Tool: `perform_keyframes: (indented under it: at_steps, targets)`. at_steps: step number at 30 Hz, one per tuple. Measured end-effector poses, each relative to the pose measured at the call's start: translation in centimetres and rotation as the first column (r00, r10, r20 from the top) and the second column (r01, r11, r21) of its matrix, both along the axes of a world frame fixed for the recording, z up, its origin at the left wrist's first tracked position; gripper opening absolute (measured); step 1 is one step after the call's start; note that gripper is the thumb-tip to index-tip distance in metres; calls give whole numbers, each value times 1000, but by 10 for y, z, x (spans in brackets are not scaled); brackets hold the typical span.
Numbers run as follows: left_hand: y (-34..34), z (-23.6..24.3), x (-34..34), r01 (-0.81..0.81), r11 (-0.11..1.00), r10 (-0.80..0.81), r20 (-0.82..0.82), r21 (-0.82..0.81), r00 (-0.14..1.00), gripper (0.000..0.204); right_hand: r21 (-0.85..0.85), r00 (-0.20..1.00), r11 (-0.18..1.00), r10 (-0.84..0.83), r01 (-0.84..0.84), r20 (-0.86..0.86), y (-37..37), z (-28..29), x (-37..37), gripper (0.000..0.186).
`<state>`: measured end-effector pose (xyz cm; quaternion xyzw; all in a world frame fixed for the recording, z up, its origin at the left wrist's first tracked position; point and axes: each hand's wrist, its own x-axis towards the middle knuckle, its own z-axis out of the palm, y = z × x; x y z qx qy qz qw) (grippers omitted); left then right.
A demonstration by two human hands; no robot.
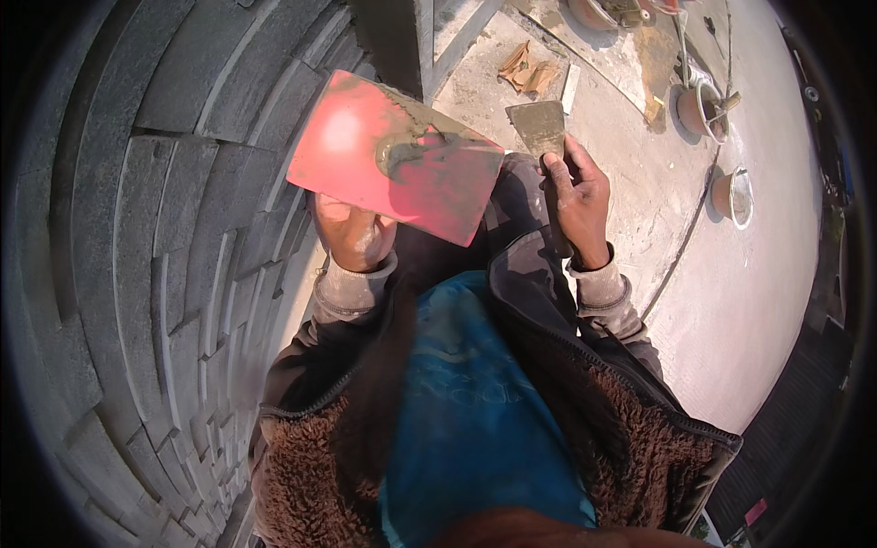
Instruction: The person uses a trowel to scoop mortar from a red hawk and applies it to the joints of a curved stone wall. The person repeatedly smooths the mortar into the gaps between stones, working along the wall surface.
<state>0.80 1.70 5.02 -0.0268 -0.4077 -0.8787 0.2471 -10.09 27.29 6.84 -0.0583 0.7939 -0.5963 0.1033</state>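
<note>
Board: there it was, the pink board [388, 187], up ahead on my left side, tilted, its long axis running from upper left down to lower right.
Left hand: my left hand [356, 236] had hold of it from underneath at the near edge; most of those fingers were hidden behind it, so I couldn't tell exactly how they gripped.
Mortar: a grey smear of mortar [418, 137] spread from the middle of the board up along its far edge, and the near left part showed mostly bare pink.
Right hand: my right hand [583, 199] was closed round the trowel [541, 128], thumb up near the base of the blade.
Trowel: blade pointing forward, away from me, widest at the tip, with a grey film over its face.
The gap: this was the key one! The blade sat just beside the board's right corner, apart from it in this view; which was higher, I couldn't tell. The mortar lay to the left of the blade, the trowel hand nearest the board's right end.
Below: my knee [521, 183] showed under that gap.
Wall: the grey stone wall [183, 201] crowded my left, with a dark post [388, 36] rising beyond the board's far edge.
Floor: ahead on the floor [630, 201] lay crumpled brown paper [528, 68] and a pale strip [570, 89]; off right stood two buckets [722, 195], well apart from my hands.
</note>
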Motion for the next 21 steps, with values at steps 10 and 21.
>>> perform_keyframes:
  at_steps: [10, 21]
  targets:
    - [-4, -30, -18, -615, 693, 620, -124, -376, 775, 73, -514, 959, 853, 214, -89, 188, -57, 75, 49, 34]
    - [-1, -5, -15, -534, 536, 587, -166, -653, 792, 74, -461, 958, 867, 266, -190, 105, -72, 76, 48, 24]
